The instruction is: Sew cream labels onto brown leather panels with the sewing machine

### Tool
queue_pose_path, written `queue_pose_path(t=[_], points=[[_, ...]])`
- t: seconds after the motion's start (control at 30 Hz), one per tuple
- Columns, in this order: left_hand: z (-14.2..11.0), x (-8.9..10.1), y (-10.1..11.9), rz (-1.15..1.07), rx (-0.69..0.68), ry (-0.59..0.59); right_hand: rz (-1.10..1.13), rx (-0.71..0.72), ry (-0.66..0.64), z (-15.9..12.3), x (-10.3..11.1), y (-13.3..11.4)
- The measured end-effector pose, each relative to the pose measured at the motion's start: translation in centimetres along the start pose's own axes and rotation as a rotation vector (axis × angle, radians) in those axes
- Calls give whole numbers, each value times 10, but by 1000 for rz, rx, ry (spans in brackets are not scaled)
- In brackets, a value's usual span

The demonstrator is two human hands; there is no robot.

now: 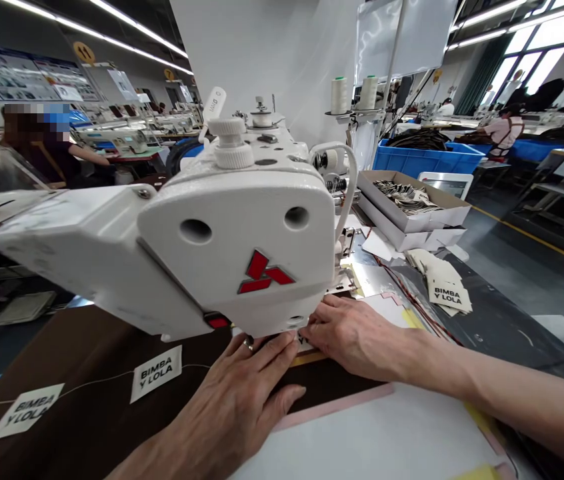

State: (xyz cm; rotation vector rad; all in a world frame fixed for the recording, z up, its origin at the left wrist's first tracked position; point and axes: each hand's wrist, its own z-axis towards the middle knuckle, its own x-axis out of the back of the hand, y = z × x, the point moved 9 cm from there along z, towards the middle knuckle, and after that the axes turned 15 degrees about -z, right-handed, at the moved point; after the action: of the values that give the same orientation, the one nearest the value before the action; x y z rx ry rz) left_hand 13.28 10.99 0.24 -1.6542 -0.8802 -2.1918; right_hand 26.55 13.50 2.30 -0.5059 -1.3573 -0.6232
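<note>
A white sewing machine (242, 233) with a red three-part emblem stands in front of me, hiding its needle area. Beneath its head lies dark brown fabric (97, 333). My left hand (247, 380) rests on this fabric with its fingers stretched out, a ring on one finger. The fingers of my right hand (352, 333) are bent and pressed together at a small white label (303, 341), mostly covered by my fingertips. Two sewn labels (156, 373) reading "BIMBA Y LOLA" lie on the fabric to the left, joined by a thread.
Loose labels (448, 293) lie on the dark tabletop at right. Behind them is a cardboard box (442, 217) of labels. A white template sheet (362, 440) with pink and yellow edges lies nearest me. Thread cones (339, 97) stand behind the machine. Other people sit farther off.
</note>
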Motion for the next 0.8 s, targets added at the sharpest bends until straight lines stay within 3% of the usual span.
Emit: queue_pose_path(t=[0.3, 0.5, 0.8], points=[[-8, 17, 16, 140, -179, 32, 12, -68, -13, 5, -7, 4], [-16, 27, 9, 106, -179, 55, 0, -58, -47, 6, -5, 3], [-22, 24, 2, 45, -166, 94, -21, -84, -78, 8, -6, 6]])
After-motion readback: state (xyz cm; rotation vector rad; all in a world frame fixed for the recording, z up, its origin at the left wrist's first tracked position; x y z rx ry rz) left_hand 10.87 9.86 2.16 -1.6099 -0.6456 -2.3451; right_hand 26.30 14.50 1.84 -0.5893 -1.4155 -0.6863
